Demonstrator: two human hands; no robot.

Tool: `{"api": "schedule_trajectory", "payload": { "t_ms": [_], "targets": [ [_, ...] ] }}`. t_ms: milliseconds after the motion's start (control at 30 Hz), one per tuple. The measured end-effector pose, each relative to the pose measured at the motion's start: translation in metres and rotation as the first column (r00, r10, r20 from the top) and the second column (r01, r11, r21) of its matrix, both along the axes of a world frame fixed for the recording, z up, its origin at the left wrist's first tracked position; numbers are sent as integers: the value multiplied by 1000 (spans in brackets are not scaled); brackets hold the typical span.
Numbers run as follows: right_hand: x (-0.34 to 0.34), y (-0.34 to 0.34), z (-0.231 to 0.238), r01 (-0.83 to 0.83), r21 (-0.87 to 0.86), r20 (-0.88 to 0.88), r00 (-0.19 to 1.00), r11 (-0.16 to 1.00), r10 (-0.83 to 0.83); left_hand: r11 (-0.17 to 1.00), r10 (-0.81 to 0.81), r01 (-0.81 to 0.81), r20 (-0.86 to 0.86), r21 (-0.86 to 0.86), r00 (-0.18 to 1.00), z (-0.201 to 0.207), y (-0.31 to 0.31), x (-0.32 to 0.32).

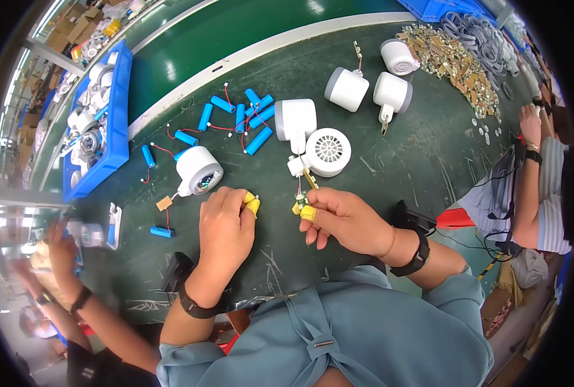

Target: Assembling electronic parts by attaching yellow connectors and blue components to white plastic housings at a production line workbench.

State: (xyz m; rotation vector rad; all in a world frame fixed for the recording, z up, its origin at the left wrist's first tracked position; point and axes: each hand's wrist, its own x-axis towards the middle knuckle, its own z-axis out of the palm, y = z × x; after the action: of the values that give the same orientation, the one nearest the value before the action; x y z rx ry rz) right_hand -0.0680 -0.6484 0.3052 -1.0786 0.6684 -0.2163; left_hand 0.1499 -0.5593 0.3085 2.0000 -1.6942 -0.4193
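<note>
My right hand (pixel 348 222) pinches a small green circuit board (pixel 301 199) between thumb and finger, both tipped with yellow covers. Thin wires run from the board toward a white fan-like housing (pixel 328 152) with a slotted round face. My left hand (pixel 225 222) is closed, its yellow-covered thumb and forefinger pressed together; a tiny piece at their tips is too small to name. Just beyond the left hand lies a white housing (pixel 196 166) with a grey rim and an open end. Another white housing (pixel 296 120) stands behind the slotted one.
Blue battery cells (pixel 240 119) with red leads lie across the table. More white housings (pixel 347 89) stand to the right, near a heap of small boards (pixel 451 61) and grey rings (pixel 474 32). A blue bin (pixel 120 122) sits left. Co-workers' hands (pixel 61 258) show at both sides.
</note>
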Motion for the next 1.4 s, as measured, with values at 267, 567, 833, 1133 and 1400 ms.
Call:
{"api": "schedule_trajectory", "payload": {
  "t_ms": [267, 567, 833, 1133, 1400],
  "targets": [
    [0, -1, 1, -3, -11, -13, 1000, 1000, 3, 968, -153, 197, 254, -154, 955, 0, 1, 4],
    [1, -1, 0, -15, -50, -37, 999, 999, 13, 980, -28, 37, 47, -195, 998, -2, 2, -14],
    [1, 5, 1, 2, -61, -5, 1000, 998, -2, 994, -91, 112, -621, -5, 778, 14, 12, -20],
    [1, 4, 4, -76, -125, -59, 996, 989, 69, 972, -224, 232, -475, -43, 851, 6, 6, -23],
    [2, 4, 8, -113, -160, -83, 991, 981, 101, 969, -167, 239, -539, 66, 825, 6, 3, -17]
  ]
}}
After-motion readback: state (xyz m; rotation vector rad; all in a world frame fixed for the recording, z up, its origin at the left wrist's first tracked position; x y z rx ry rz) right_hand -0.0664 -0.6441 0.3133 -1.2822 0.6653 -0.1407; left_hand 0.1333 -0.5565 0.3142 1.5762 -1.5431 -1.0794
